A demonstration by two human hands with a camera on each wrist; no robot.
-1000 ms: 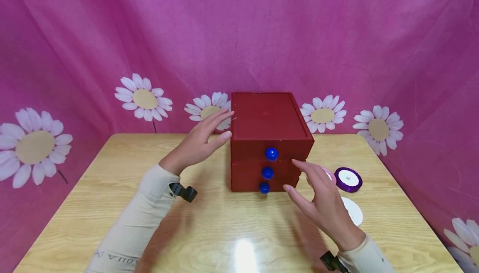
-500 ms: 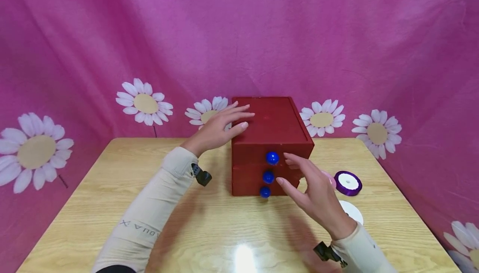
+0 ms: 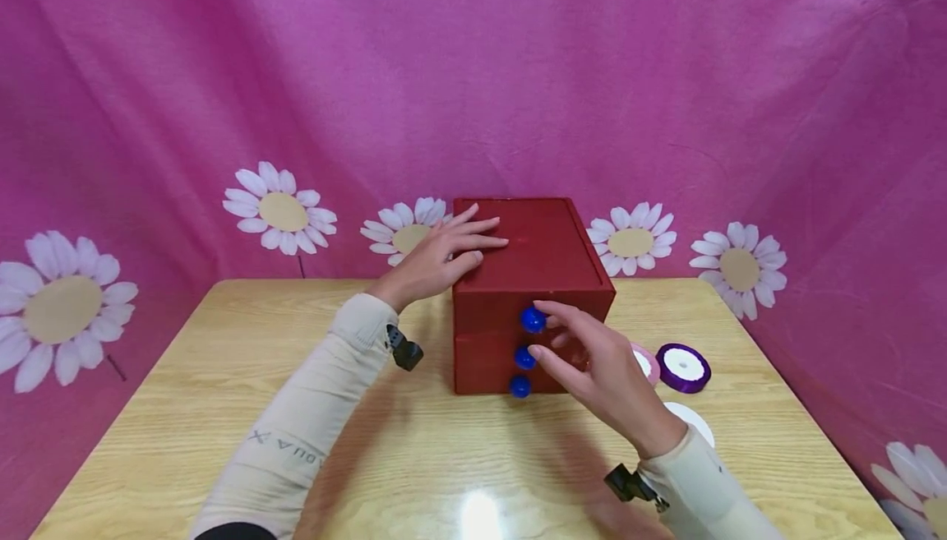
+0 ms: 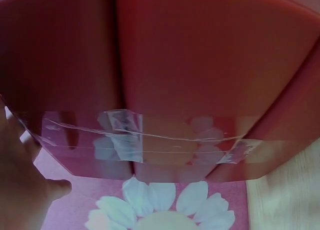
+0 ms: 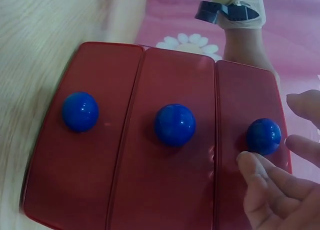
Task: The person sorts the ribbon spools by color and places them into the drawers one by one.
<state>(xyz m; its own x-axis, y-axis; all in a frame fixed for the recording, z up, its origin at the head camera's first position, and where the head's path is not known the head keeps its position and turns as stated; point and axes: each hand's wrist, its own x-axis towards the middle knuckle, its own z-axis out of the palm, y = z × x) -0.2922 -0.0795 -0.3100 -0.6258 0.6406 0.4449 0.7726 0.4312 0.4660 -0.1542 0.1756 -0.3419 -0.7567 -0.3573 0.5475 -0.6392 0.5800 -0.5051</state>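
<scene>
"Where's the top blue knob?"

"Up on the front of the red box, just left of my right hand. That hand is nearer. The knob's round, so it has no long side."

"Are you pinching it?"

"No. My thumb and fingers are apart beside it. I can't tell if one touches. My left hand is spread over the box's top left edge."

"Any room?"

"Table in front, toward me. The purple roll sits off right."
</scene>
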